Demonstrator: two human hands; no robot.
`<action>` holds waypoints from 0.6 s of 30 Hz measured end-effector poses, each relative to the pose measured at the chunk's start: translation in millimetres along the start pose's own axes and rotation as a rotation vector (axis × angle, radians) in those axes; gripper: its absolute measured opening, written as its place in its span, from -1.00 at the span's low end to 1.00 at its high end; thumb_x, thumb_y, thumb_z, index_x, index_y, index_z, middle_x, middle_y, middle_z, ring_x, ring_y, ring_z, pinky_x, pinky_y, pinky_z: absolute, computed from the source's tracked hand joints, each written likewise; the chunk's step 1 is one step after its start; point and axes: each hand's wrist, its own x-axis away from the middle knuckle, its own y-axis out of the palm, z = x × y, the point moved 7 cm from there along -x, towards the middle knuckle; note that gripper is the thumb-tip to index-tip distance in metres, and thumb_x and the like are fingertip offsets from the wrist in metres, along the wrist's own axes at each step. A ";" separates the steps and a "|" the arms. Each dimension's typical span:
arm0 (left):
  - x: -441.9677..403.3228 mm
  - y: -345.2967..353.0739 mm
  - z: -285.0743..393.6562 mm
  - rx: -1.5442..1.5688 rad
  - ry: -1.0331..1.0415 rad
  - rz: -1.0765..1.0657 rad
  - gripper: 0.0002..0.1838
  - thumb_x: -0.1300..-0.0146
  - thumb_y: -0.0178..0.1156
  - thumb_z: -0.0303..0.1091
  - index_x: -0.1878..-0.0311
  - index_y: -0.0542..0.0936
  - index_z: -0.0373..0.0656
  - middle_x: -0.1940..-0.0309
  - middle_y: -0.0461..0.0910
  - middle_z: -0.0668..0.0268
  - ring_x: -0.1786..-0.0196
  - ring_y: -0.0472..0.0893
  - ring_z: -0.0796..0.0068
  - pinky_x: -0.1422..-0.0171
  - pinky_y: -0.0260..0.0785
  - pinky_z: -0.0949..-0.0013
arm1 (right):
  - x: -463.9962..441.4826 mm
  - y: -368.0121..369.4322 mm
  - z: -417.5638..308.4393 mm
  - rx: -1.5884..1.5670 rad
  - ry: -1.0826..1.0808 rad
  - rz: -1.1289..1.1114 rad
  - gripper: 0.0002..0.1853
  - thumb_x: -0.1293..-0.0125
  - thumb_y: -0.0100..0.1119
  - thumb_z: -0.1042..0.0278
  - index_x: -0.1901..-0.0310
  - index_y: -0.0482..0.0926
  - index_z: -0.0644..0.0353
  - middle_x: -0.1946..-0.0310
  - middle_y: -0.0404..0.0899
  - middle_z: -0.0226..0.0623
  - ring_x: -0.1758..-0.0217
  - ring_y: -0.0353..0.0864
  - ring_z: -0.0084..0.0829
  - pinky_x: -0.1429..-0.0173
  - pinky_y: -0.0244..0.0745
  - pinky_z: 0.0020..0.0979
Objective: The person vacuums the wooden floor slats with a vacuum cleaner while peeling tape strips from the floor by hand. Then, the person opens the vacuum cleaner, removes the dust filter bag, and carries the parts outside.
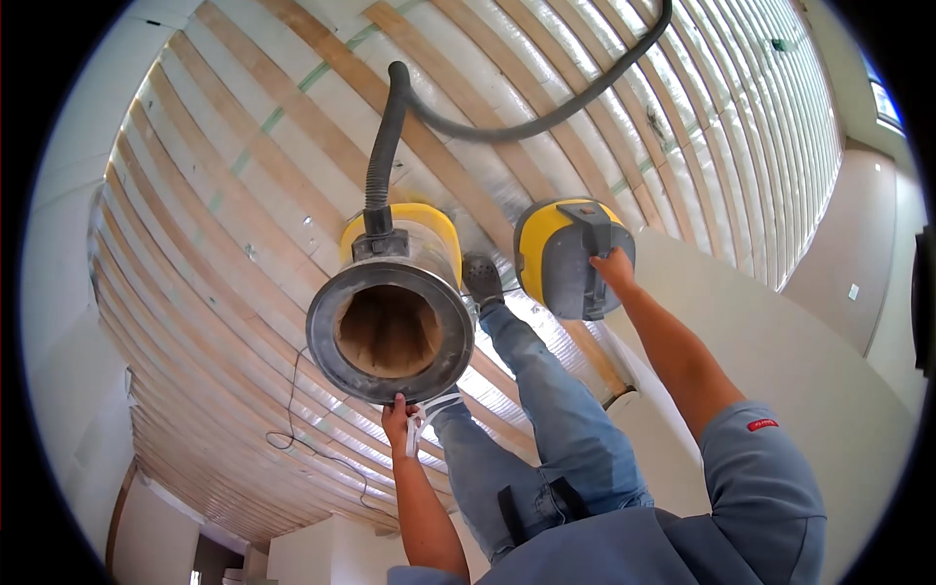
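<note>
The vacuum canister (454, 330) stands uncovered in front of me, with a dusty dark rim and a yellow base. A brown, dusty bag or filter lining (389, 331) shows inside it. My left hand (398, 421) grips the near edge of the rim, thumb on top. White straps or strips (426, 411) lie by that wrist; what they belong to is unclear. On the right, my right hand (614, 269) is closed round the carrying handle of the yellow and grey vacuum head (548, 255), which is apart from the canister. Its underside is hidden.
A black ribbed hose (386, 156) rises from the canister's inlet and curves away to the upper right. Wooden battens (468, 180) run over silvery sheeting (546, 336) on the floor. A thin dark cable (322, 450) lies at left. A pale board (741, 341) is at right.
</note>
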 end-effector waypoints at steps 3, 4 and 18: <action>0.5 -3.8 -3.0 0.006 -0.012 -0.008 -0.69 -0.44 0.22 -0.14 0.01 0.51 -0.20 0.55 0.57 0.25 0.69 0.47 0.52 0.64 0.28 0.51 | 19.5 -7.4 -35.6 -0.054 -0.114 0.149 -0.42 -0.20 0.38 0.18 -0.17 0.50 0.35 -0.07 0.61 0.12 -0.16 0.60 0.06 -0.23 0.47 -0.18; -4.5 -5.7 -6.1 0.013 -0.006 -0.033 -0.68 -0.44 0.22 -0.12 0.03 0.51 -0.19 0.54 0.60 0.24 0.68 0.47 0.52 0.62 0.29 0.50 | 31.4 -16.8 -62.5 0.048 -0.284 0.336 -0.42 -0.21 0.37 0.19 -0.19 0.48 0.34 -0.06 0.61 0.09 -0.15 0.61 0.05 -0.24 0.47 -0.19; -2.9 -0.1 0.3 0.006 0.094 0.014 -0.64 -0.50 0.08 -0.41 -0.24 0.38 -0.42 -0.04 0.62 0.09 0.32 0.70 0.28 0.20 0.56 0.37 | 145.7 178.5 -403.2 -0.404 -0.830 -0.867 0.00 -0.01 0.62 0.16 -0.41 0.20 0.30 -0.25 0.43 -0.22 -0.35 0.37 -0.33 -0.49 0.18 -0.33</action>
